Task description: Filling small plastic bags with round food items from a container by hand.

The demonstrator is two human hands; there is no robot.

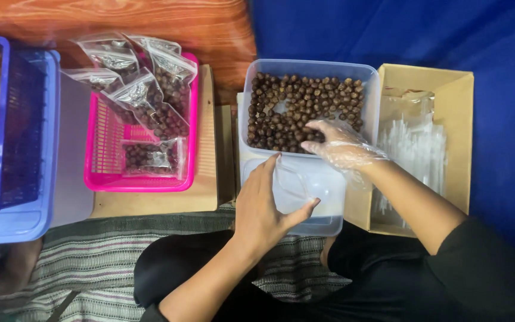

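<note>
Head view: right hand (pixel 341 145), in a clear glove, fingers curled into the brown balls (pixel 296 107) in the clear tub (pixel 311 67); actual pinch not visible. Left hand (pixel 263 206) bare, holding a small clear bag (pixel 293 186) open just below the tub's near edge. Cardboard box (pixel 457 119) touches the tub's right; pink basket (pixel 99 173) of filled bags is left, apart.

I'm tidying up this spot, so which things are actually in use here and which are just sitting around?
In use: left hand holding small clear bag; gloved right hand in clear plastic tub of brown round balls; pink basket of filled bags.

Lying about: blue basket; cardboard box of empty bags.
</note>
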